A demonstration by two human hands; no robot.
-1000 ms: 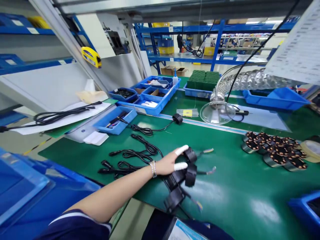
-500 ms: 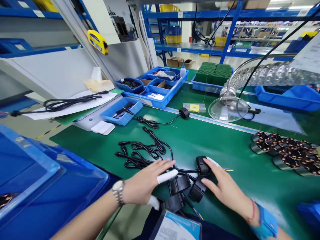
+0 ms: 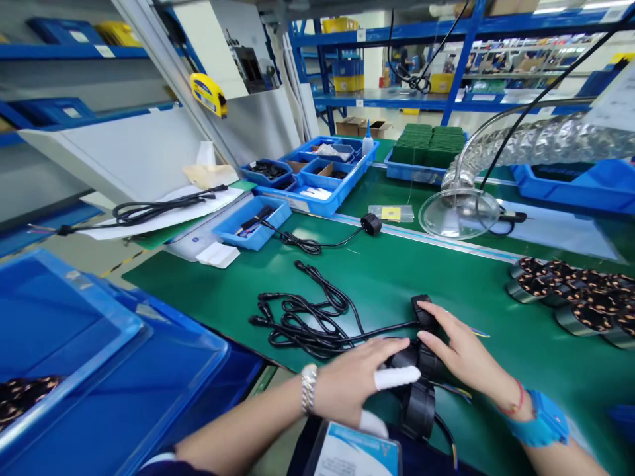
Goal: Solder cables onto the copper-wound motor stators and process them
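Several black round plastic housings (image 3: 417, 408) with black cables lie bunched near the table's front edge. My left hand (image 3: 354, 380) lies over the left of this bunch, fingers stretched and apart, white covers on some fingers. Against the upper housing (image 3: 423, 312) rest the fingertips of my right hand (image 3: 461, 347); its thumb touches near the housing below, and neither is wrapped round. Coiled black cables (image 3: 312, 317) with plugs stretch left from the bunch. Thin coloured wire ends stick out to the right. Part of the bunch is hidden beneath my left hand.
Copper-wound metal rings (image 3: 585, 317) stand at the right. Another black housing (image 3: 371, 224) on a cable lies farther back. Blue trays (image 3: 317, 201) and a clear round hood (image 3: 459, 215) are behind. At the left stand large blue bins (image 3: 163, 370); a badge (image 3: 354, 453) hangs at the front.
My left hand has moved right, and the bunch of housings with its cables has shifted right too. My right hand has moved slightly right, staying at the upper housing. The view has shifted a little.
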